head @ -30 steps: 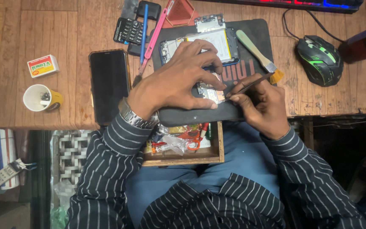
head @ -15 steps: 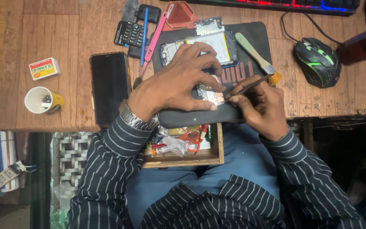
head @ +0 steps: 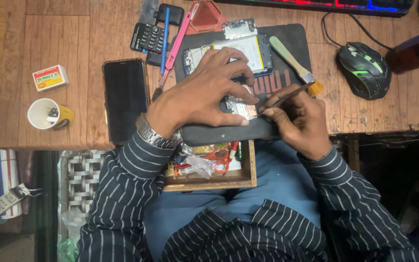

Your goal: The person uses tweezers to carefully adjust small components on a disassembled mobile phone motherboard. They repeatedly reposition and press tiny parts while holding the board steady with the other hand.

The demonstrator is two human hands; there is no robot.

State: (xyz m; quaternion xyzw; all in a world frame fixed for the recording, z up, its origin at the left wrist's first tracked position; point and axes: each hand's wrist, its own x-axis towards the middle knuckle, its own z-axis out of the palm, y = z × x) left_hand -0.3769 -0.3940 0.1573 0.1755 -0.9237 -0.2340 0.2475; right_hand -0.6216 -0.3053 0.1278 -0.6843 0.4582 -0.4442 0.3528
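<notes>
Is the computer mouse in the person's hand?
No, the black and green mouse lies alone on the table, apart from the right hand.

Barely any change: my right hand (head: pixel 299 123) tilts the thin tool (head: pixel 283 100) a touch flatter over the small circuit board (head: pixel 241 107); my left hand (head: pixel 204 97) spreads its fingers slightly wider there.

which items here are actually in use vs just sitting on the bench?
In use:
left hand pinning a small circuit board
right hand holding a thin probe tool
black work mat

Lying about:
opened phone
brush
black smartphone
keypad phone
mouse
cup
small box
</notes>
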